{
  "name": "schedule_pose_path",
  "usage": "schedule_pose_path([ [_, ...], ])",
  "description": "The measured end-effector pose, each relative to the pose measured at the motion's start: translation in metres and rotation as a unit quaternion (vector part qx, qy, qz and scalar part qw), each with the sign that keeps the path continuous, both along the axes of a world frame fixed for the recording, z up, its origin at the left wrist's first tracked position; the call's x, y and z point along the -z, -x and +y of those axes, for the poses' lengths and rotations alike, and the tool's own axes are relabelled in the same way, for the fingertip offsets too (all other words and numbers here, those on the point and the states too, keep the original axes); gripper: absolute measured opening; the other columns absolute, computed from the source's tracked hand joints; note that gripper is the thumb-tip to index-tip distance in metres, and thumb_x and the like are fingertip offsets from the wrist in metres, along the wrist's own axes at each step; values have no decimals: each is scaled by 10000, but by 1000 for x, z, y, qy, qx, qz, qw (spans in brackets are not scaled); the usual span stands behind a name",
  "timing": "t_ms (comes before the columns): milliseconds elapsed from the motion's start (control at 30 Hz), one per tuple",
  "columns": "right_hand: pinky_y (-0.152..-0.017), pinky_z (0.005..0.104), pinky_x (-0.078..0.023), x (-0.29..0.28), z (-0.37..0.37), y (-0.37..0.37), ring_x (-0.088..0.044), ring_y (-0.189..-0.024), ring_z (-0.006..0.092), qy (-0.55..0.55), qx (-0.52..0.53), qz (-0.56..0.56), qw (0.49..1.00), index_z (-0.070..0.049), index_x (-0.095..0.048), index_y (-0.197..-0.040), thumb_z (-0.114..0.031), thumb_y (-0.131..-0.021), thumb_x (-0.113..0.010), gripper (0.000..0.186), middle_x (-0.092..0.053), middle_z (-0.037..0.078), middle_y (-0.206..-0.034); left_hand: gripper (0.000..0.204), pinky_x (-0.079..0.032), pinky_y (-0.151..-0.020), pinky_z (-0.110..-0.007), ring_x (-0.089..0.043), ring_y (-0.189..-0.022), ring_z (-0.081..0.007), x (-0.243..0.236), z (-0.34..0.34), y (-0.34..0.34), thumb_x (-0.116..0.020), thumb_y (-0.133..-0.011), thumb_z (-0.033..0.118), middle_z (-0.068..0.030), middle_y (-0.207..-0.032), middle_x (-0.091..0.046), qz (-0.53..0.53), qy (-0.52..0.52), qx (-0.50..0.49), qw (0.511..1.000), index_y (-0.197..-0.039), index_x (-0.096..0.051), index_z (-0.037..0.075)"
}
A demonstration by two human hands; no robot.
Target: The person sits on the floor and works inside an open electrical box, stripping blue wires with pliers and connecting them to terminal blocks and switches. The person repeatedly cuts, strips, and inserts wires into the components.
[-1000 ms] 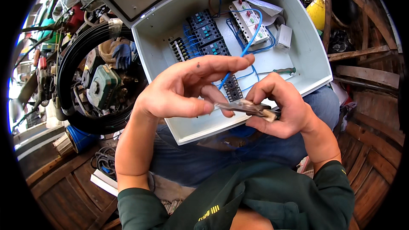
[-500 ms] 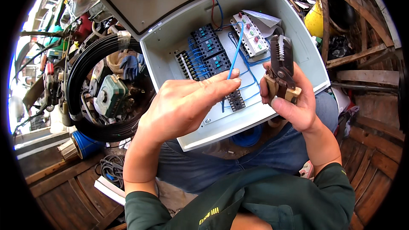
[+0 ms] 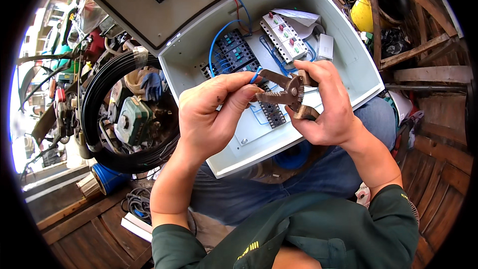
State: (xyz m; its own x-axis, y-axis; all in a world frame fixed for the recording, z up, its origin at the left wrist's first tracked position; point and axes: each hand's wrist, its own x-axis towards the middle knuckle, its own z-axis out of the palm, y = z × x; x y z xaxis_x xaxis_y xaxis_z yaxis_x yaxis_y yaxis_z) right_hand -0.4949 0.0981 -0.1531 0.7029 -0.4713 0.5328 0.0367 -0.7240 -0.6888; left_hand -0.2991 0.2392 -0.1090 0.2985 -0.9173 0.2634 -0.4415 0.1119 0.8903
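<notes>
My left hand [image 3: 209, 114] pinches a blue wire [image 3: 212, 52] near its end, at the front middle of a grey metal electrical box [image 3: 348, 50]. My right hand [image 3: 331, 109] grips wire-stripper pliers [image 3: 294, 92], their jaws spread and reaching toward the wire at my left fingertips. Behind my hands inside the box are black contactors [image 3: 234, 47] and a pair or row of white breakers [image 3: 281, 35] with blue wiring. A black socket base [image 3: 274, 117] sits below the pliers, partly hidden.
The box's hinged lid [image 3: 134, 5] hangs open behind it. A black cable coil [image 3: 89, 114] surrounds clutter on the left, near a blue spool [image 3: 104, 177]. Wooden framing [image 3: 413, 45] and a yellow container [image 3: 361, 12] stand at the right, and the box rests over my legs.
My right hand has swung the pliers from upright to pointing left at the wire. My left hand has closed on the blue wire, which now arches higher to the left.
</notes>
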Motion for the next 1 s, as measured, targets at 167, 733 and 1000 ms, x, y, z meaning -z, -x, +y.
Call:
schedule_pose_path([
  [167, -864, 423, -491, -1, -1, 1, -596, -943, 351, 21, 6, 4, 1000, 31, -554, -1325, -61, -622, -772, 741, -606, 183, -1059, 195, -576, -702, -263, -715, -810, -158, 9, 0, 5, -676, -951, -38, -127, -983, -733, 25, 16, 41, 999, -1143, -698, -58],
  [733, -799, 410, -521, -8, -2, 4, -628, -879, 328, 52, -1, 9, 999, 34, -616, -1250, -55, -610, -758, 661, -644, 142, -995, 154, -492, -669, -298, -660, -746, -196, 16, -6, -4, -751, -866, -35, -121, -856, -722, 6, 64, 79, 995, -1019, -732, -31],
  [1000, -774, 410, -527, -7, -2, 3, -625, -856, 325, 57, 0, 8, 998, 32, -621, -1248, -44, -613, -752, 652, -641, 143, -988, 131, -491, -661, -292, -653, -738, -197, 18, -5, -6, -757, -858, -37, -116, -844, -710, 0, 59, 77, 995, -983, -718, -35],
])
